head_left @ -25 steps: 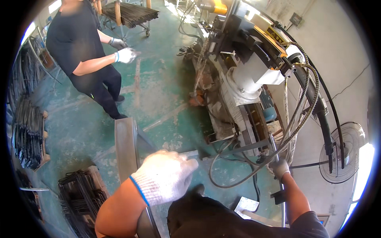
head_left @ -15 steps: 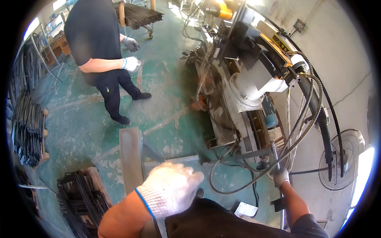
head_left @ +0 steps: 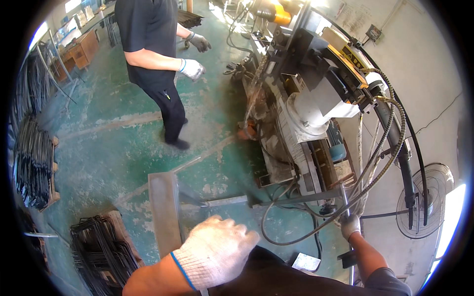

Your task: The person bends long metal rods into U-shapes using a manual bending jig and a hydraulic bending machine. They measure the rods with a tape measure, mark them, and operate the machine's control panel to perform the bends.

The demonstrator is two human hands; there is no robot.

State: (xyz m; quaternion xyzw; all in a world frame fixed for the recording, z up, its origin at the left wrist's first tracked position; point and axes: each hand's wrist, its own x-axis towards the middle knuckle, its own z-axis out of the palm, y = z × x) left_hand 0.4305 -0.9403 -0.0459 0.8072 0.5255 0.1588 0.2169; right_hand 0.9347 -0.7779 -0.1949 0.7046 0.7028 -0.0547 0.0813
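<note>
My left hand [head_left: 215, 251], in a white knit glove with a blue cuff, hovers low in the middle beside the near end of a long grey metal bar [head_left: 164, 207]. Its fingers curl downward, and what lies under the palm is hidden. My right hand [head_left: 349, 226], also gloved, is closed around a thin upright metal lever [head_left: 344, 200] at the near side of a large sawing machine [head_left: 316, 108], among looping black hoses.
A person in dark clothes and white gloves [head_left: 158, 59] stands on the green floor to the left of the machine. Bundles of bent black rods lie at the left wall [head_left: 32, 163] and lower left [head_left: 101, 246]. A standing fan [head_left: 427, 202] is at the right.
The other person has stepped from the far left toward the machine. My left hand has dropped lower in the view. My right hand stays on the lever.
</note>
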